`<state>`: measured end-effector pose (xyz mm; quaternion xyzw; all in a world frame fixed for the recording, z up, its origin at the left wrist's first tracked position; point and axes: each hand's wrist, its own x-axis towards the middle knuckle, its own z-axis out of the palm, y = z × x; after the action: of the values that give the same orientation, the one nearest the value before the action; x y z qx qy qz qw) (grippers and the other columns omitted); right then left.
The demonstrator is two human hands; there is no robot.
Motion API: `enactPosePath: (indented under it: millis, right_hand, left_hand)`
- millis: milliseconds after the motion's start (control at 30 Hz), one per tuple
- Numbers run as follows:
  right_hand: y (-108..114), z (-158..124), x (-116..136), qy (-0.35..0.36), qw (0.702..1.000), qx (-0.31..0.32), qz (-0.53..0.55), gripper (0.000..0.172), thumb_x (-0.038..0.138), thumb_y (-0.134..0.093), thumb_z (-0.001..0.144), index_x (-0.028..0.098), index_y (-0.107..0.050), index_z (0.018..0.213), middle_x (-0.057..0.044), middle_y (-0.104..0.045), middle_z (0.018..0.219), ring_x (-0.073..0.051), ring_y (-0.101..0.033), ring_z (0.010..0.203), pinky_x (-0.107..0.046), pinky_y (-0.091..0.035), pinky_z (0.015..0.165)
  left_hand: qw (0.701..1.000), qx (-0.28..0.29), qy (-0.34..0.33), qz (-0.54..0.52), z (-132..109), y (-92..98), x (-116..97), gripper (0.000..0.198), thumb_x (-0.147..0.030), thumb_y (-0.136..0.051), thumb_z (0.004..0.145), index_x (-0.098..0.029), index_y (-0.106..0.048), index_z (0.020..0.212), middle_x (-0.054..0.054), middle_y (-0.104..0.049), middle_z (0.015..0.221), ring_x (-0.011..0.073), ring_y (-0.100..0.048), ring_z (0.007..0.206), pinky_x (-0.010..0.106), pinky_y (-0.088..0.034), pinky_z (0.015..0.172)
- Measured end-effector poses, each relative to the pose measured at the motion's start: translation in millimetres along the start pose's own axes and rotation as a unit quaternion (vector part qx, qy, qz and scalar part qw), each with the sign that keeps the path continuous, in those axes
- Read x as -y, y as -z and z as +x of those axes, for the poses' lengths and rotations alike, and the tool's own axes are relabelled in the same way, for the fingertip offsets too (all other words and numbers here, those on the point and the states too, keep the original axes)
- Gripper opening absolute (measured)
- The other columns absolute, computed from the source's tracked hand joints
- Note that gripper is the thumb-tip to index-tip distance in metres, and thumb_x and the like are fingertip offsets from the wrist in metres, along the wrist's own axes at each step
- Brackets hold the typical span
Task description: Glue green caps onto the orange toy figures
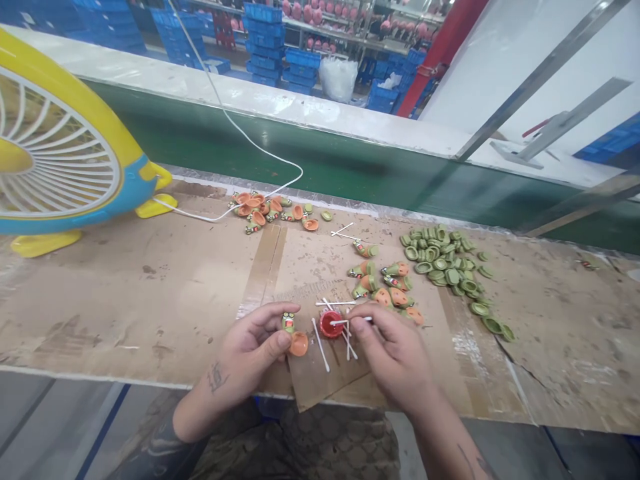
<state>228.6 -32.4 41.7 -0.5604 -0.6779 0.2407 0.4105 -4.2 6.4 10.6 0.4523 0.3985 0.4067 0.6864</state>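
My left hand [250, 350] pinches a small orange and green toy figure [293, 335] near the front edge of the cardboard-covered table [150, 293]. My right hand [393, 350] holds a cotton swab [350, 321] whose tip rests in a small red cap [330, 325]. Several loose swabs [323, 343] lie around the cap. More of the same figures [385, 283] lie just beyond my right hand.
A pile of green caps [445, 263] sits at the right. Another heap of orange figures [265, 208] lies at the back by a white cable [250, 140]. A yellow and blue fan [60, 147] stands at the left. A green conveyor [325, 157] runs behind the table.
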Motion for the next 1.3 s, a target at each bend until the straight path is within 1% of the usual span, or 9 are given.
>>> enactPosePath:
  millis: [100, 167, 300, 400, 533, 733, 900, 1067, 1300]
  right_hand:
    - [5, 3, -5, -0.005, 0.999, 0.032, -0.040, 0.015, 0.032, -0.064, 0.098, 0.023, -0.073, 0.106, -0.004, -0.074, 0.090, -0.020, -0.069, 0.084, -0.030, -0.053, 0.075]
    - [19, 6, -22, -0.046, 0.994, -0.041, -0.093, 0.027, 0.040, -0.062, 0.098, 0.022, -0.072, 0.115, -0.005, -0.073, 0.092, -0.020, -0.068, 0.083, -0.030, -0.055, 0.074]
    - [75, 18, -81, -0.148, 0.938, -0.214, -0.230, 0.039, 0.036, -0.054, 0.097, 0.013, -0.065, 0.127, -0.014, -0.070, 0.106, -0.027, -0.066, 0.096, -0.045, -0.055, 0.089]
    - [112, 24, -118, -0.183, 0.920, -0.214, -0.273, 0.045, 0.024, -0.061, 0.084, 0.013, -0.067, 0.127, -0.019, -0.067, 0.124, -0.034, -0.061, 0.119, -0.055, -0.044, 0.108]
    - [125, 20, -136, -0.210, 0.919, -0.190, -0.274, 0.039, 0.020, -0.059, 0.079, 0.015, -0.072, 0.115, -0.019, -0.069, 0.123, -0.036, -0.059, 0.124, -0.054, -0.040, 0.113]
    - [117, -13, -112, -0.241, 0.941, -0.156, -0.177, 0.035, 0.037, -0.071, 0.076, 0.018, -0.071, 0.106, -0.010, -0.071, 0.093, -0.029, -0.067, 0.090, -0.048, -0.054, 0.090]
    - [100, -41, -74, -0.204, 0.971, -0.118, -0.031, 0.043, 0.053, -0.072, 0.080, 0.021, -0.065, 0.108, -0.009, -0.073, 0.096, -0.024, -0.071, 0.089, -0.037, -0.060, 0.080]
    - [53, -47, -28, -0.121, 0.985, -0.081, 0.092, 0.028, 0.033, -0.076, 0.088, 0.028, -0.067, 0.113, -0.005, -0.072, 0.103, -0.017, -0.069, 0.089, -0.029, -0.060, 0.080]
    - [-12, -17, 32, 0.020, 1.000, 0.010, 0.002, 0.034, 0.011, -0.068, 0.087, 0.030, -0.065, 0.115, -0.002, -0.070, 0.110, -0.018, -0.067, 0.099, -0.031, -0.058, 0.086]
  left_hand:
    - [0.999, -0.009, -0.005, 0.040, 0, 2.5, 3, 0.045, -0.053, -0.085, 0.080, -0.023, -0.079, 0.113, 0.000, -0.068, 0.068, 0.0130, -0.057, 0.058, 0.024, -0.051, 0.057]
    - [0.998, -0.028, -0.018, 0.059, -1, 2.6, 6, 0.041, -0.053, -0.083, 0.081, -0.026, -0.080, 0.112, 0.000, -0.067, 0.065, 0.0143, -0.057, 0.056, 0.025, -0.051, 0.056]
    - [0.995, -0.078, -0.018, 0.064, -4, -4.5, 7, 0.041, -0.057, -0.081, 0.081, -0.028, -0.080, 0.110, 0.001, -0.068, 0.069, 0.0179, -0.060, 0.063, 0.026, -0.051, 0.058]
    - [0.992, -0.096, 0.008, 0.077, -7, -10.1, 2, 0.048, -0.063, -0.080, 0.078, -0.027, -0.079, 0.109, 0.003, -0.072, 0.076, 0.0210, -0.065, 0.071, 0.028, -0.054, 0.062]
    - [0.991, -0.092, 0.019, 0.097, -6, -11.3, 1, 0.051, -0.065, -0.080, 0.078, -0.025, -0.077, 0.110, 0.002, -0.073, 0.077, 0.0201, -0.065, 0.071, 0.027, -0.053, 0.065]
    - [0.993, -0.089, 0.020, 0.079, -6, -11.6, 3, 0.053, -0.065, -0.082, 0.076, -0.025, -0.077, 0.112, 0.003, -0.076, 0.081, 0.0186, -0.064, 0.070, 0.027, -0.053, 0.066]
    - [0.996, -0.076, 0.005, 0.037, -4, -7.2, 6, 0.047, -0.054, -0.086, 0.077, -0.027, -0.077, 0.115, 0.003, -0.078, 0.083, 0.0202, -0.071, 0.078, 0.026, -0.056, 0.070]
    - [0.999, 0.018, -0.014, -0.042, 2, 4.9, 12, 0.037, -0.028, -0.093, 0.076, -0.027, -0.079, 0.110, 0.006, -0.084, 0.101, 0.0208, -0.078, 0.093, 0.025, -0.061, 0.080]
    - [0.985, 0.058, -0.119, -0.114, 2, 5.7, 14, 0.032, -0.012, -0.094, 0.070, -0.024, -0.082, 0.097, 0.004, -0.084, 0.105, 0.0166, -0.077, 0.098, 0.021, -0.061, 0.084]
